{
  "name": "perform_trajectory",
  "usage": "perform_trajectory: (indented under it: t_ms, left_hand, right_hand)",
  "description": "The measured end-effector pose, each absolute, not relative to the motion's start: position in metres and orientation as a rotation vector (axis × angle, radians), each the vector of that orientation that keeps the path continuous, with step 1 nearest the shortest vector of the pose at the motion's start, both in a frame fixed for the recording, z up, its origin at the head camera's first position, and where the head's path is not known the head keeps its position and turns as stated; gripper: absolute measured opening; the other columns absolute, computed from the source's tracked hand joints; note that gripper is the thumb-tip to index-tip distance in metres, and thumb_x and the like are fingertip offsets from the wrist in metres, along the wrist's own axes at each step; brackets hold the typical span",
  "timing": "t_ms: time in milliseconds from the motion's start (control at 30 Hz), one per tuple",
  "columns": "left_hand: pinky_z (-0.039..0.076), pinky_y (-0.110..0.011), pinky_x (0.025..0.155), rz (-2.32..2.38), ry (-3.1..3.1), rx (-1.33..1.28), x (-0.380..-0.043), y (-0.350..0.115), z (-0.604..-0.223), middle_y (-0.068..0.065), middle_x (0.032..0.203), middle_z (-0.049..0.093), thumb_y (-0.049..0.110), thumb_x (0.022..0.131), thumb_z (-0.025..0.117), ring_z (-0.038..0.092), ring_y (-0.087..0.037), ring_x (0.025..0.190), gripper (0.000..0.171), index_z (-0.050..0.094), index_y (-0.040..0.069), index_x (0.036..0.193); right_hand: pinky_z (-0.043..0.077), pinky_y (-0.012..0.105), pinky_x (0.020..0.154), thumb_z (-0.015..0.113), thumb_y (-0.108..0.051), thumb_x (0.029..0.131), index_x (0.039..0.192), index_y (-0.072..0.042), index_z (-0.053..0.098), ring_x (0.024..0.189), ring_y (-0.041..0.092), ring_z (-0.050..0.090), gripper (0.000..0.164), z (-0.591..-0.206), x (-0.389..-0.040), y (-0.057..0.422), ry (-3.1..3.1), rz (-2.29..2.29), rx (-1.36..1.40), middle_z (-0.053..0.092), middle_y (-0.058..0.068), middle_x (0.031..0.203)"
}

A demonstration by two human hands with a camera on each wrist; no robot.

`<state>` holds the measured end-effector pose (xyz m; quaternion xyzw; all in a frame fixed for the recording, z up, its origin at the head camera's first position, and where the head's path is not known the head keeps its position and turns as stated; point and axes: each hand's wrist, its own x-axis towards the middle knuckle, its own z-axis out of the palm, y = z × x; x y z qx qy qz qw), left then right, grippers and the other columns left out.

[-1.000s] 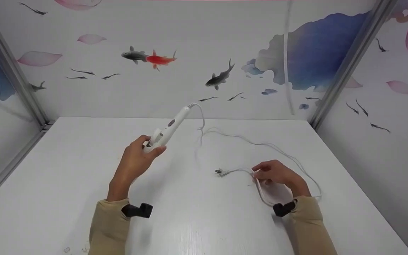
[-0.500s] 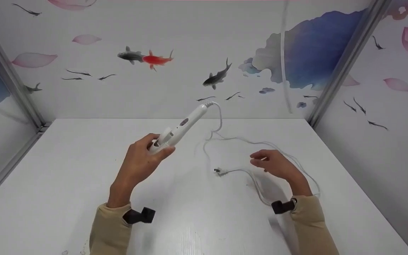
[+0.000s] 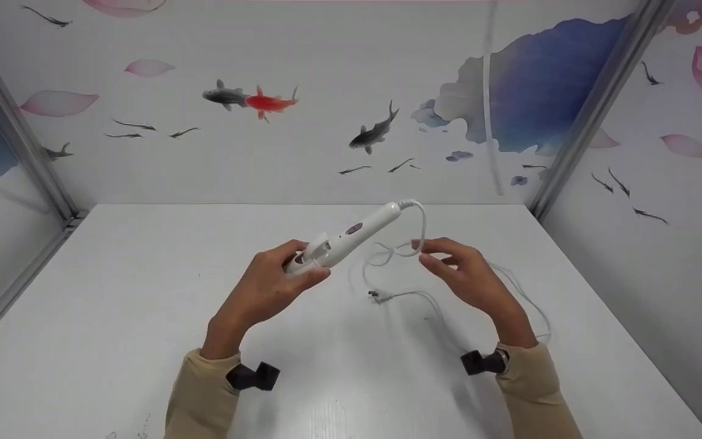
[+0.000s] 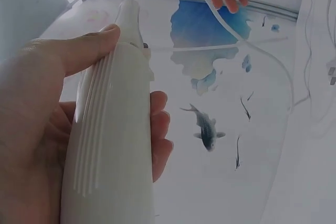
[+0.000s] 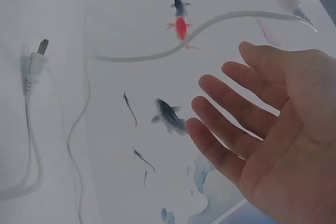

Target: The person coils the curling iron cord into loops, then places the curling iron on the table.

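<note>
My left hand (image 3: 265, 286) grips one end of a white corded hair iron (image 3: 368, 228), which slants up to the right above the table. A raised lever and a dark oval panel show on it. In the left wrist view, the thumb lies along the ribbed white body (image 4: 118, 129), with fingertips round its far side. From its other end a white cord (image 3: 425, 225) curves down beside my right hand (image 3: 470, 274). The right wrist view shows those fingers spread and apart from the cord (image 5: 157, 55). On the table lies the two-pin plug (image 3: 379, 296).
The white table (image 3: 113, 292) has printed walls (image 3: 302, 158) at the back and sides, with metal corner posts. More cord (image 3: 524, 292) trails over the table's right side. Black camera mounts (image 3: 255, 377) sit on both wrists.
My right hand has let go of the cord near the plug and moved up and slightly left, beside the iron's cord. The left hand has carried the hair iron to the right.
</note>
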<state>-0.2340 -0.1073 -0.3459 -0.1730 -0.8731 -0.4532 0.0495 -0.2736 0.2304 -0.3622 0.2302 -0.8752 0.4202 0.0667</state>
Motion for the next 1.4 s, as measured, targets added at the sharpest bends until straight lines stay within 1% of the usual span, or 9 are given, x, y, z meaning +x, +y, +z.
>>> perform_trajectory:
  t_ms: [167,300,433,567,700,800,933,1167,1400]
  left_hand:
    - [0.049,-0.033,0.071,-1.398,-2.64,-0.635,-0.234,-0.104,-0.348,-0.006,0.105,0.067,0.038,0.094,0.069,0.059,-0.02,0.086,0.039,0.063,0.014,0.124]
    - [0.05,-0.033,0.072,-1.39,-2.642,-0.696,-0.235,-0.101,-0.351,-0.006,0.105,0.067,0.04,0.094,0.068,0.059,-0.02,0.086,0.04,0.064,0.013,0.123]
    - [0.05,-0.032,0.072,-1.41,-2.642,-0.689,-0.236,-0.1,-0.352,-0.006,0.105,0.066,0.042,0.094,0.068,0.059,-0.02,0.086,0.04,0.064,0.014,0.122]
    - [0.051,-0.032,0.072,-1.473,-2.64,-0.686,-0.236,-0.099,-0.353,-0.009,0.108,0.066,0.04,0.097,0.064,0.061,-0.02,0.085,0.04,0.061,0.014,0.127]
    - [0.051,-0.031,0.073,-1.503,-2.653,-0.722,-0.236,-0.096,-0.353,-0.011,0.112,0.065,0.04,0.1,0.059,0.061,-0.021,0.087,0.041,0.058,0.014,0.13]
    - [0.051,-0.031,0.072,-1.493,-2.667,-0.768,-0.236,-0.094,-0.354,-0.011,0.11,0.065,0.04,0.101,0.057,0.06,-0.02,0.087,0.038,0.059,0.014,0.128]
    - [0.05,-0.031,0.069,-1.437,-2.704,-0.824,-0.235,-0.093,-0.355,-0.009,0.101,0.066,0.04,0.1,0.058,0.059,-0.017,0.079,0.033,0.061,0.013,0.12]
    - [0.049,-0.028,0.063,-1.352,-2.77,-0.971,-0.232,-0.092,-0.356,-0.004,0.093,0.066,0.045,0.098,0.061,0.057,-0.013,0.072,0.031,0.064,0.015,0.108]
    - [0.048,-0.026,0.06,-1.238,-2.945,-1.056,-0.234,-0.085,-0.363,0.007,0.085,0.065,0.052,0.093,0.065,0.055,-0.007,0.064,0.031,0.068,0.021,0.098]
  right_hand:
    - [0.047,0.027,0.103,0.056,-0.013,0.102,0.129,-0.009,0.067,0.124,0.009,0.06,0.029,-0.363,-0.274,0.225,-2.506,1.528,0.889,0.068,0.003,0.132]
    - [0.046,0.03,0.105,0.052,-0.01,0.103,0.125,-0.002,0.068,0.123,0.014,0.062,0.028,-0.373,-0.281,0.225,-2.435,1.736,1.102,0.071,0.003,0.125]
    - [0.042,0.032,0.108,0.048,-0.021,0.106,0.121,-0.003,0.07,0.121,0.018,0.062,0.032,-0.379,-0.285,0.228,-2.388,1.845,1.29,0.072,0.001,0.119]
    - [0.046,0.03,0.097,0.047,-0.028,0.106,0.116,-0.008,0.073,0.107,0.012,0.063,0.034,-0.383,-0.289,0.23,-2.185,1.926,1.564,0.073,-0.003,0.108]
    - [0.046,0.028,0.078,0.049,-0.023,0.105,0.109,-0.009,0.075,0.085,0.011,0.055,0.031,-0.384,-0.29,0.229,-1.99,2.002,1.738,0.065,-0.003,0.091]
    - [0.042,0.027,0.068,0.053,-0.012,0.104,0.092,-0.007,0.075,0.075,0.009,0.048,0.026,-0.383,-0.286,0.225,-2.094,1.973,1.614,0.059,-0.005,0.079]
    - [0.044,0.026,0.068,0.058,0.001,0.093,0.076,0.003,0.064,0.072,0.005,0.048,0.018,-0.38,-0.279,0.217,-2.456,1.782,1.271,0.06,-0.008,0.074]
    - [0.043,0.023,0.066,0.065,-0.008,0.095,0.096,0.006,0.07,0.07,0.006,0.048,0.015,-0.375,-0.275,0.213,-2.694,1.582,0.909,0.064,-0.004,0.085]
    - [0.044,0.022,0.059,0.076,-0.025,0.089,0.077,0.001,0.063,0.064,0.008,0.049,0.031,-0.37,-0.274,0.212,-2.788,1.519,0.705,0.054,-0.005,0.07]
